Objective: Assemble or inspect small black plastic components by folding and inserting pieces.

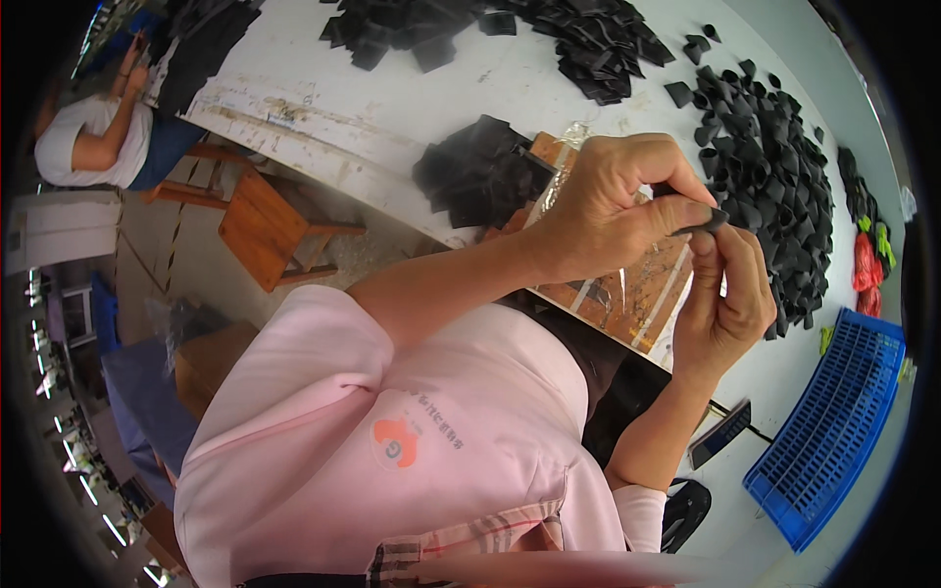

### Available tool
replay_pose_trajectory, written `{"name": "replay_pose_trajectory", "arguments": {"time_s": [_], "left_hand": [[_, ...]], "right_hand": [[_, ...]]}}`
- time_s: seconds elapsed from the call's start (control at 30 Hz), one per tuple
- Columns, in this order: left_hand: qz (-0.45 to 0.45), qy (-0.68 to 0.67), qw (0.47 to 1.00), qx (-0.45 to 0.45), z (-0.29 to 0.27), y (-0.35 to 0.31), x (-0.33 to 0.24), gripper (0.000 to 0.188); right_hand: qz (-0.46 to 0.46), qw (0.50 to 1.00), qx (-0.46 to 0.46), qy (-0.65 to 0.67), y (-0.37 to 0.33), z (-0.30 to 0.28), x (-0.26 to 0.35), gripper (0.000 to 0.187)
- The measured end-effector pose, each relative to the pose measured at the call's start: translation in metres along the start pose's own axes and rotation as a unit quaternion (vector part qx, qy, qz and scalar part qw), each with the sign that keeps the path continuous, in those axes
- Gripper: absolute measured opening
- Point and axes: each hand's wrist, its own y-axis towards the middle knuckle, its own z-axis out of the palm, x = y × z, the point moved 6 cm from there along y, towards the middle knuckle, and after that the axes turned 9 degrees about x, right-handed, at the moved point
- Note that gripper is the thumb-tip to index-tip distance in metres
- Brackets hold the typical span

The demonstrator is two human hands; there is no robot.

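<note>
Pinched between both hands is a small black piece of sheet material (716, 221), bent or folded; its exact shape is mostly covered by fingers. My left hand (613, 201) grips it between thumb and fingers from the left. My right hand (730, 294) holds its near edge with the fingertips. Both hands are above a wooden board (642, 338) with pale strips and shiny clear film. Left of the board lies a heap of flat black pieces (475, 171). To the right spreads a large pile of black pieces curled into short tubes or cones (769, 186).
More flat black pieces (598, 44) lie at the far side of the white table (363, 118). A blue plastic basket (828, 431) stands at right, near a dark flat device (720, 434). A wooden stool (270, 230) is at left, and another person (98, 142) sits beyond it.
</note>
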Motion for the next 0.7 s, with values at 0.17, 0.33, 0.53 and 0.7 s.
{"name": "replay_pose_trajectory", "arguments": {"time_s": [0.17,0.33,0.53,0.7], "left_hand": [[-0.029,0.117,0.993,-0.005,0.0,0.001,-0.004,0.007],[-0.123,0.296,0.942,-0.101,-0.059,-0.035,0.029,0.015],[-0.41,0.556,0.723,0.024,-0.161,-0.077,0.098,0.033],[-0.365,0.514,0.776,0.025,-0.162,-0.069,0.097,0.014]], "right_hand": [[-0.001,0.999,-0.033,-0.041,-0.002,0.006,-0.002,0.005],[0.16,0.913,0.008,0.374,-0.001,-0.017,-0.056,0.019],[0.276,0.906,-0.04,0.318,-0.03,0.006,-0.076,0.028],[0.329,0.867,0.145,0.345,-0.065,0.055,-0.047,0.022]]}}
